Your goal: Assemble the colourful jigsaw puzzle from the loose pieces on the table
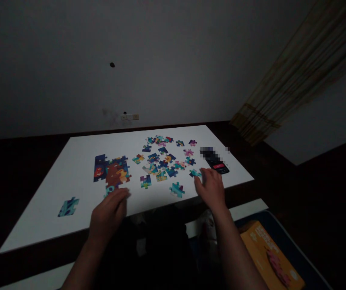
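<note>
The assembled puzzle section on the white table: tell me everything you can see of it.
The assembled section of jigsaw puzzle is an irregular cluster of interlocked, card-like pieces in dark blue, rust brown, red and yellow, with jagged outer edges. It lies flat on the white tabletop, left of the loose pieces. At its lower edge, the left hand is at a teal piece; whether that piece is joined on cannot be told.

the left hand (109,213) sits at the lower edge of an assembled jigsaw section (110,171), the right hand (210,189) beside a loose jigsaw piece (195,173) on the white table (70,177).
</note>
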`<state>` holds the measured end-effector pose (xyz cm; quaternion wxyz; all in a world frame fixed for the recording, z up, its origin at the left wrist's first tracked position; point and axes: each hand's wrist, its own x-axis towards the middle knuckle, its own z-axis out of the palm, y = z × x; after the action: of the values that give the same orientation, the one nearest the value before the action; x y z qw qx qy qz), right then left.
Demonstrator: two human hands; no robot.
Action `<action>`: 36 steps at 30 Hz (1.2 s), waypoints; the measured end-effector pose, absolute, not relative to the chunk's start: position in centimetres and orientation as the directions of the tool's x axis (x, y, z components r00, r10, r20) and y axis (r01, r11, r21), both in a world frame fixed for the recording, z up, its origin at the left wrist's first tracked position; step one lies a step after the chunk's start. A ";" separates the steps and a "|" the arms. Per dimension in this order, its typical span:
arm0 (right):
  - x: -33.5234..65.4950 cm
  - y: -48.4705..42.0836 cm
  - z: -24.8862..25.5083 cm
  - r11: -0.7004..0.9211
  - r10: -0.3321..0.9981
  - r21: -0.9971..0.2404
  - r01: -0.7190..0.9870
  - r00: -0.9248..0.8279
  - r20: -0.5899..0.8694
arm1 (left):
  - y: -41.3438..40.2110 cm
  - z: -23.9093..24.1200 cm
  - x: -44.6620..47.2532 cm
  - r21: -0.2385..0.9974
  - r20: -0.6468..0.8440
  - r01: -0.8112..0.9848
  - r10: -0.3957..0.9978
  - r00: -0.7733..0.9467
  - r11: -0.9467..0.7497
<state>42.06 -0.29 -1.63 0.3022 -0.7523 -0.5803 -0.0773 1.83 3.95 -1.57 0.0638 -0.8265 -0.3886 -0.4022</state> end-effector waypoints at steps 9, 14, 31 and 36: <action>43.2 0.4 -2.0 -0.137 0.871 -0.443 0.886 0.321 0.372 | 3.8 -1.1 2.4 0.186 0.715 0.707 0.587 0.379 -0.682; 41.4 -0.1 -0.1 -0.138 0.829 -0.779 0.612 0.502 0.247 | 4.0 -1.3 2.3 0.202 0.728 0.687 0.576 0.371 -0.698; 22.7 -2.0 2.2 0.078 0.991 -0.981 0.180 0.094 0.096 | -2.1 0.9 4.9 0.999 0.049 0.020 0.998 0.037 -0.050; 18.6 -1.7 2.0 0.182 0.983 -0.919 0.349 -0.066 0.170 | -3.0 0.8 1.4 0.995 0.043 0.092 0.997 -0.060 -0.037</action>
<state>18.56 -1.68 1.98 0.4363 -0.5261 -0.6330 0.3634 1.35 -3.03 0.82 -0.4509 -0.5166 -0.5272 -0.5018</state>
